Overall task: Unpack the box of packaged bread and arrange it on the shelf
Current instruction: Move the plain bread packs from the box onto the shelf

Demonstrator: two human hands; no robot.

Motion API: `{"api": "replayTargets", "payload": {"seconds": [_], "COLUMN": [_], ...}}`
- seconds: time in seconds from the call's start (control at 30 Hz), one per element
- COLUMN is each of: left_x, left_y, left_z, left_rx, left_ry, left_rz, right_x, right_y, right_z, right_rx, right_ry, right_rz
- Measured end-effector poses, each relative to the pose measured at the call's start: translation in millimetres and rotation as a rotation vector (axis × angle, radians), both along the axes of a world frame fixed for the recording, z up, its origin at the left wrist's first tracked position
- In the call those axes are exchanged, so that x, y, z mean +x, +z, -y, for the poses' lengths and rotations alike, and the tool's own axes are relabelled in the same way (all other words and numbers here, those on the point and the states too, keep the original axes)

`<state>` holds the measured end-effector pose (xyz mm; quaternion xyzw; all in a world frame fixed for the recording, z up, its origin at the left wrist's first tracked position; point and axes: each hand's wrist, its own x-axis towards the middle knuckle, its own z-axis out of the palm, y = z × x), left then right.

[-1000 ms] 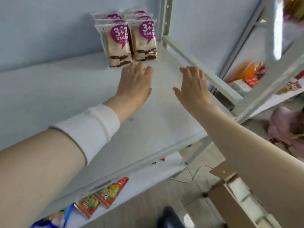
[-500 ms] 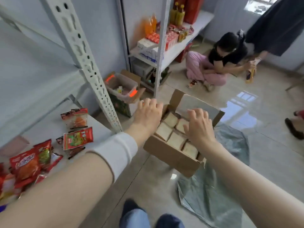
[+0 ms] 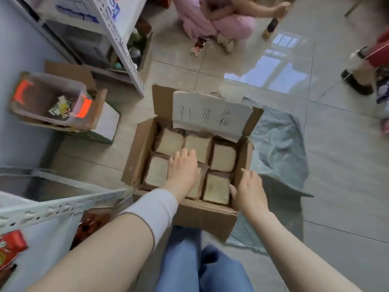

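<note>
Open cardboard box [image 3: 207,216] sits on the tiled floor at frame centre, on a grey plastic sheet [image 3: 280,142]. Bread packs [image 3: 223,158] stand packed in rows inside. Left hand [image 3: 182,170], fingers spread flat and loose, lies over the middle packs, gripping nothing. Right hand [image 3: 249,191], fingers apart, rests at the box's 3 o'clock wall by the near-right pack; actual contact unclear. White paper note [image 3: 211,114] taped on the flap at 12 o'clock. Shelf rail [image 3: 61,206] at 9 o'clock. Clear plastic bin [image 3: 50,98] at 10 o'clock.
</note>
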<state>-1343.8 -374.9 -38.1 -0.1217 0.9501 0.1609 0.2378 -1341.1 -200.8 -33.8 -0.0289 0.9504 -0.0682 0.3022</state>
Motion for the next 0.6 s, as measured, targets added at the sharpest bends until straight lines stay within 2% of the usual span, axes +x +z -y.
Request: {"api": "replayTargets", "payload": {"seconds": [0.13, 0.3, 0.37, 0.43, 0.6], "left_x": [-51, -80, -86, -90, -94], "left_y": [-100, -190, -202, -206, -189], "left_z": [8, 16, 19, 22, 25], "left_rx": [0.125, 0.153, 0.178, 0.284, 0.454], "left_ry": [0.318, 0.534, 0.570, 0.611, 0.585], "left_rz": [0.095, -0.015, -0.087, -0.112, 0.016], "right_x": [-32, -59, -62, -62, -61], "right_y": [-99, -196, -213, -218, -206], "right_z": [16, 40, 50, 55, 46], "right_rx": [-0.092, -0.086, -0.014, 0.046, -0.045], "right_ry": [-0.368, -0.720, -0.785, -0.792, -0.843], "right_rz": [0.130, 0.137, 0.092, 0.046, -0.078]}}
